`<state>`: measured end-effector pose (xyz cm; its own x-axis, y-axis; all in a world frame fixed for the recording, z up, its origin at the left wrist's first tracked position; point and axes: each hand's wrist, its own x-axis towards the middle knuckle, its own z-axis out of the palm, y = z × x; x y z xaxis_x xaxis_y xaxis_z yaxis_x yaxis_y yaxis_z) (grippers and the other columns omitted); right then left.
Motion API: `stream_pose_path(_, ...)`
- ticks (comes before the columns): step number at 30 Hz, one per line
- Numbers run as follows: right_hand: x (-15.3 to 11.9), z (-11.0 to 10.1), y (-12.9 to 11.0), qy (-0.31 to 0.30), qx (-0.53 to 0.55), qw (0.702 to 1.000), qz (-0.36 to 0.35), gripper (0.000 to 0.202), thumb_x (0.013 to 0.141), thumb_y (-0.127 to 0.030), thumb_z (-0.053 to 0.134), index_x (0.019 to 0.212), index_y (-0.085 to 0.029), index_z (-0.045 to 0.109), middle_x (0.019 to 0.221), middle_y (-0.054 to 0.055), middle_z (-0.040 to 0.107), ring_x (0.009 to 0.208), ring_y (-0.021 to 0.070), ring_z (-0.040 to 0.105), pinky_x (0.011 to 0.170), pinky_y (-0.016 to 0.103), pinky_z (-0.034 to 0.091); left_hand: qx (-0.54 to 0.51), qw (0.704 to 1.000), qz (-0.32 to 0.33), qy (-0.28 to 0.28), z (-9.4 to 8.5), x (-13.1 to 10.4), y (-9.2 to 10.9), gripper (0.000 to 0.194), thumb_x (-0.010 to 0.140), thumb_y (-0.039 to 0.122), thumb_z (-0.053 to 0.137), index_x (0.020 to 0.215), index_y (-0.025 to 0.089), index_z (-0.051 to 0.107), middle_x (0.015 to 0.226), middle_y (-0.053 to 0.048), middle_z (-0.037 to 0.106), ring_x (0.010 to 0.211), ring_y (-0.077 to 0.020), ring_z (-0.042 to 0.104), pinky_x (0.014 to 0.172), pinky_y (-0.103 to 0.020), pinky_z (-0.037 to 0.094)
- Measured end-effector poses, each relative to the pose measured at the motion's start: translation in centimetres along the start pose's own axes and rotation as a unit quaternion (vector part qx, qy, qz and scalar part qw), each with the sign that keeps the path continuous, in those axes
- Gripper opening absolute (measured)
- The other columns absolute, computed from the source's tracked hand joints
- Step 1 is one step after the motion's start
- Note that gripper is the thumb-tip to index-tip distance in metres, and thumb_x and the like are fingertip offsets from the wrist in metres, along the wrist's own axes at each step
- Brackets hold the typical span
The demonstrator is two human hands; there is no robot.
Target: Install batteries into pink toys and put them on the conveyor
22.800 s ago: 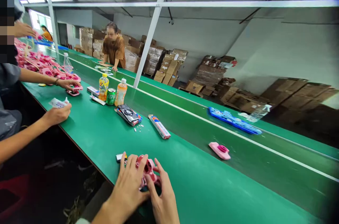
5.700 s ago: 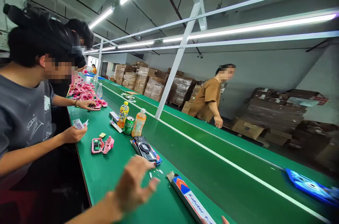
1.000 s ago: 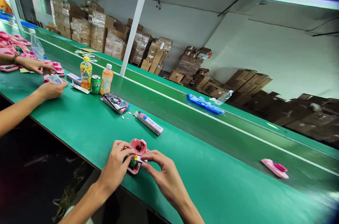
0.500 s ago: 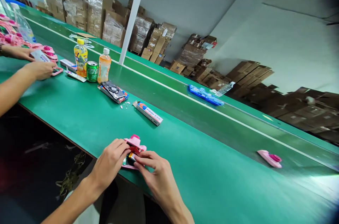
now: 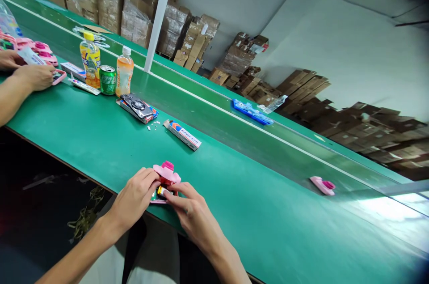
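Note:
A pink toy camera casing [image 5: 166, 173] lies opened near the table's front edge, its top half lifted to show green and dark parts inside. My left hand [image 5: 136, 197] is closed on the left side of that casing, fingertips gripping the raised half. A small black battery with a gold end [image 5: 162, 191] sits inside the opening. My right hand [image 5: 192, 208] pinches at this battery, thumb against it and index finger along the casing's right side. The fingers partly hide the inside.
Beyond lie a long white box [image 5: 182, 135], a black phone-like device [image 5: 137, 105] on boxes, two drink bottles [image 5: 124, 71] and a green can [image 5: 107, 80]. Another pink casing [image 5: 322, 185] and a blue piece [image 5: 252, 112] are farther right. A co-worker's hands [image 5: 33, 76] work at left.
The view has shifted, so surrounding things sit farther left and higher. The casing's top half looks raised a little more. My hands stay on it, with the battery lying lower in the opening.

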<state>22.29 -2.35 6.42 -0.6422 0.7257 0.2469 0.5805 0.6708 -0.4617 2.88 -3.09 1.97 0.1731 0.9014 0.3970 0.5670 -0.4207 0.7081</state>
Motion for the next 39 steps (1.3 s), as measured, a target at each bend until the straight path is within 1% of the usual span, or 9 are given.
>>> stream_pose_path(7, -0.7, 1.1, 0.6, 0.058, 0.057, 0.996, 0.030, 0.026, 0.100, -0.023, 0.055, 0.118, -0.027, 0.072, 0.111, 0.008, 0.071, 0.101, 0.0208, 0.067, 0.089, 0.037, 0.059, 0.043, 0.999, 0.003, 0.004, -0.1, 0.0, 0.3, 0.019, 0.103, 0.015, 0.041, 0.095, 0.019, 0.058, 0.094, -0.004, 0.065, 0.088, -0.0212, 0.059, 0.077, -0.034, 0.049)
stream_pose_path(14, -0.6, 1.3, 0.1, 0.075, 0.041, 0.996, 0.027, 0.021, 0.098, -0.022, 0.058, 0.113, -0.025, 0.073, 0.109, 0.007, 0.072, 0.103, 0.0215, 0.065, 0.090, 0.037, 0.057, 0.038, 0.999, 0.012, -0.020, -0.4, -0.2, 0.3, 0.020, 0.101, 0.011, 0.040, 0.096, 0.018, 0.058, 0.098, -0.004, 0.064, 0.092, -0.0210, 0.057, 0.082, -0.036, 0.049)
stream_pose_path(17, -0.3, 1.6, -0.2, 0.123, 0.039, 0.989, 0.075, 0.022, 0.098, -0.028, 0.060, 0.115, -0.023, 0.072, 0.108, 0.008, 0.073, 0.096, 0.0209, 0.067, 0.087, 0.035, 0.057, 0.038, 0.999, 0.024, -0.029, -0.3, -0.4, 0.2, 0.019, 0.101, 0.009, 0.042, 0.096, 0.018, 0.058, 0.097, -0.004, 0.064, 0.092, -0.0207, 0.057, 0.082, -0.035, 0.050)
stream_pose_path(21, 0.9, 1.5, -0.7, 0.160, 0.033, 0.974, 0.158, 0.022, 0.097, -0.033, 0.059, 0.093, -0.022, 0.078, 0.083, 0.004, 0.069, 0.068, 0.0151, 0.061, 0.068, 0.029, 0.051, 0.069, 0.996, 0.058, -0.026, 0.0, -0.5, -0.1, 0.020, 0.101, 0.008, 0.041, 0.098, 0.017, 0.059, 0.096, -0.004, 0.064, 0.093, -0.0214, 0.058, 0.080, -0.035, 0.051)
stream_pose_path(24, 1.9, 1.3, -1.0, 0.167, 0.025, 0.965, 0.199, 0.025, 0.094, -0.037, 0.061, 0.081, -0.023, 0.078, 0.068, 0.001, 0.062, 0.058, 0.0133, 0.052, 0.058, 0.028, 0.042, 0.090, 0.993, 0.072, -0.026, 0.1, -0.5, -0.1, 0.022, 0.103, 0.010, 0.038, 0.097, 0.017, 0.059, 0.095, -0.005, 0.064, 0.091, -0.0215, 0.059, 0.080, -0.036, 0.052)
stream_pose_path(27, 2.3, 1.5, -1.0, 0.180, 0.059, 0.952, 0.238, 0.024, 0.091, -0.035, 0.062, 0.077, -0.023, 0.078, 0.065, 0.000, 0.060, 0.056, 0.0123, 0.049, 0.055, 0.028, 0.037, 0.119, 0.987, 0.097, -0.038, 0.1, -0.6, 0.0, 0.023, 0.105, 0.014, 0.037, 0.098, 0.016, 0.058, 0.098, -0.006, 0.065, 0.093, -0.0225, 0.060, 0.082, -0.038, 0.053)
stream_pose_path(29, 2.3, 2.1, -1.0, 0.191, 0.093, 0.942, 0.259, 0.024, 0.089, -0.037, 0.064, 0.077, -0.023, 0.078, 0.064, -0.001, 0.058, 0.056, 0.0121, 0.047, 0.054, 0.027, 0.037, 0.143, 0.982, 0.116, -0.040, 0.1, -0.8, 0.1, 0.018, 0.105, 0.025, 0.043, 0.105, 0.015, 0.058, 0.104, -0.009, 0.066, 0.098, -0.0250, 0.061, 0.086, -0.041, 0.053)
stream_pose_path(32, 2.3, 3.0, -1.0, 0.207, 0.142, 0.923, 0.292, 0.026, 0.086, -0.040, 0.063, 0.074, -0.021, 0.077, 0.062, -0.001, 0.057, 0.056, 0.0125, 0.049, 0.053, 0.026, 0.039, 0.173, 0.975, 0.134, -0.027, 0.3, -1.2, 0.4, 0.029, 0.102, 0.039, 0.053, 0.116, 0.014, 0.056, 0.113, -0.014, 0.066, 0.103, -0.0287, 0.062, 0.087, -0.044, 0.053)
stream_pose_path(39, 2.2, 2.5, -0.7, 0.191, 0.260, 0.873, 0.367, 0.029, 0.080, -0.045, 0.068, 0.077, -0.017, 0.077, 0.071, 0.004, 0.072, 0.061, 0.0155, 0.059, 0.056, 0.027, 0.046, 0.162, 0.977, 0.136, -0.002, 0.1, -1.6, 0.5, 0.024, 0.098, 0.023, 0.053, 0.120, 0.014, 0.057, 0.115, -0.014, 0.067, 0.102, -0.0278, 0.065, 0.087, -0.042, 0.054)
